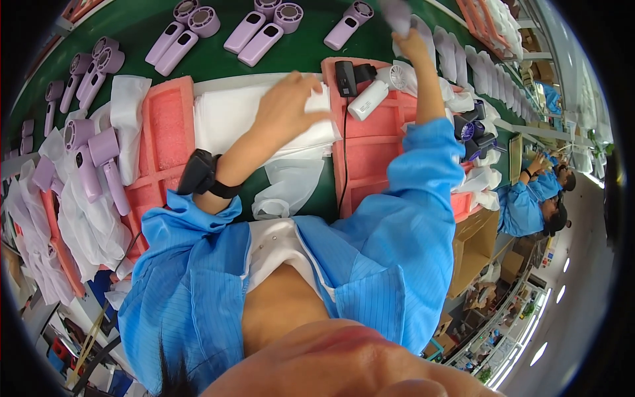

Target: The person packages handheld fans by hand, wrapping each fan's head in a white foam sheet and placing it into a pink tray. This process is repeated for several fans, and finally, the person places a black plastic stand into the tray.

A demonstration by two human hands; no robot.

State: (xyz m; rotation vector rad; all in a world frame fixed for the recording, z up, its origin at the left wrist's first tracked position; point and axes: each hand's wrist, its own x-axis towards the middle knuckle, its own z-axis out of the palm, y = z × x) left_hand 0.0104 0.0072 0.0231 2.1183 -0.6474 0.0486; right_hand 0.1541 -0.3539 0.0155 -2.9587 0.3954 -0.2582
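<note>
My left hand (291, 104), fingers apart, rests over a stack of flat white plastic bags (225, 122) and holds nothing. At the far right of the bench my right hand (413, 47) is closed on a motion-blurred lilac piece, seemingly a handheld fan (396, 14). Beside it lie bagged fans (446, 53) in a row. Nearer to me, a white handheld fan (368, 99) and a black device with a cable (344, 78) sit on a pink foam tray (364, 149). A loose translucent bag (288, 185) lies below the stack.
Lilac fans (177, 53) stand in groups along the green bench (225, 13). More fans (86, 172) and bags lie on foam at left. Dark blue fans (473, 129) are at right. Co-workers in blue (526, 205) sit further right, past a cardboard box (473, 248).
</note>
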